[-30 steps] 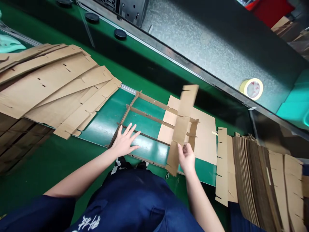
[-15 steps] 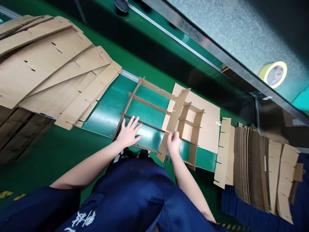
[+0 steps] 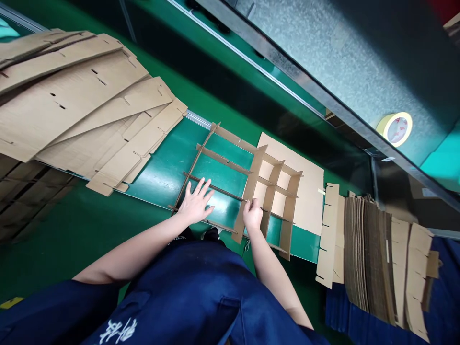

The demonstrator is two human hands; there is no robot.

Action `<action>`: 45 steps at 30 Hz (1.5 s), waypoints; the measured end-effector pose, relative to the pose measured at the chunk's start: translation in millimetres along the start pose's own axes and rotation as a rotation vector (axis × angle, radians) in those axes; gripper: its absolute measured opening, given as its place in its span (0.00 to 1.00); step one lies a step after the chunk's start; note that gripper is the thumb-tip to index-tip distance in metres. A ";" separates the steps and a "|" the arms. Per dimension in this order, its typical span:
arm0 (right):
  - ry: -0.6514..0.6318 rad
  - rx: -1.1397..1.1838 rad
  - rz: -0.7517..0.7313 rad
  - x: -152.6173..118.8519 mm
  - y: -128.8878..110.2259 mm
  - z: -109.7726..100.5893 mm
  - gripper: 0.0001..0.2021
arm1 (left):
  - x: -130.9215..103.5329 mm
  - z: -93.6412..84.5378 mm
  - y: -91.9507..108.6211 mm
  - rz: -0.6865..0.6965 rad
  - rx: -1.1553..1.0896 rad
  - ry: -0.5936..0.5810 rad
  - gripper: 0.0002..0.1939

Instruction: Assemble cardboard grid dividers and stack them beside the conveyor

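A cardboard divider grid [image 3: 220, 159] of interlocked slotted strips lies on the green table in front of me. My right hand [image 3: 253, 214] is closed on a cross strip [image 3: 250, 189] near the grid's middle, fingers wrapped over its edge. That strip stands across the long strips, which pass through its slots. My left hand [image 3: 196, 201] has its fingers spread and rests over the near left part of the grid, by a long strip. Smaller cells show at the right end, partly above a flat cardboard sheet [image 3: 312, 191].
Flat slotted cardboard pieces [image 3: 89, 96] are piled on the left. At the right stands a stack of cardboard strips [image 3: 370, 254], with a slotted strip [image 3: 327, 235] leaning beside it. A roll of yellow tape [image 3: 383, 125] sits on the raised grey shelf [image 3: 323, 52].
The cross strip in my right hand, tilted and raised before, now sits lower and more squarely across the long strips. My left hand stays spread in about the same place.
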State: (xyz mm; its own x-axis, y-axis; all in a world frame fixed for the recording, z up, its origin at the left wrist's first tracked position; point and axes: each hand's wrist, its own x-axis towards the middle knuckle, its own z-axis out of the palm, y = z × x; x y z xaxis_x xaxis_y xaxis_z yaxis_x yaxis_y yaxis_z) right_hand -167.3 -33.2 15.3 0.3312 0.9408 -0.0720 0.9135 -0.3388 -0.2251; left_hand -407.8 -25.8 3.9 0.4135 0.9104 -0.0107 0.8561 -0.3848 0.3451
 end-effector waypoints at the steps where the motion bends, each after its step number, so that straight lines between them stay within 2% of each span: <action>1: -0.003 -0.012 0.012 0.2 -1.2 0.6 0.15 | -0.2 -0.3 0.0 0.000 -0.002 0.001 0.29; 7: -0.024 -0.118 0.098 -4.4 -12.1 1.1 0.15 | -0.9 -1.8 0.1 0.011 0.019 0.013 0.29; 11: -0.022 -0.130 0.168 -2.2 -20.1 -8.3 0.14 | -0.7 -1.1 -0.2 0.015 0.011 0.016 0.29; 14: 0.038 -0.094 0.181 18.6 -27.7 -18.6 0.19 | -0.6 0.0 -0.2 0.010 -0.004 0.018 0.28; 17: 0.002 -0.106 0.167 52.4 -35.2 -24.7 0.23 | -0.4 1.3 0.2 -0.005 -0.007 0.025 0.28; 20: -0.058 -0.174 0.157 79.2 -39.3 -23.8 0.21 | 0.0 1.8 0.7 -0.016 0.002 0.029 0.27; 22: -0.064 -0.202 0.168 87.5 -40.3 -21.1 0.20 | 0.6 1.6 1.1 -0.017 0.014 0.027 0.28; 32: -0.113 -0.223 0.104 90.2 -44.9 -16.2 0.16 | 2.9 1.7 2.8 -0.017 0.051 0.025 0.28; 41: -0.131 -0.193 0.096 86.2 -35.6 -4.0 0.20 | 1.9 0.8 4.0 -0.023 0.054 0.021 0.28; 43: -0.076 -0.184 0.076 93.0 -34.6 -6.8 0.22 | 1.6 1.2 3.9 -0.026 0.044 0.020 0.28; 45: 0.055 -0.162 0.026 107.7 -33.8 -11.3 0.26 | 1.6 1.3 3.8 -0.026 0.029 0.027 0.28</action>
State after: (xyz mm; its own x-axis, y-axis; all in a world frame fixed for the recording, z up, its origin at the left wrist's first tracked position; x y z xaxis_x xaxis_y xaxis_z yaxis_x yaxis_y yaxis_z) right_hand -159.9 79.5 26.0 0.3636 0.9313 -0.0212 0.9291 -0.3642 -0.0641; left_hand -403.6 -26.0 4.0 0.3831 0.9237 0.0058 0.8751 -0.3650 0.3178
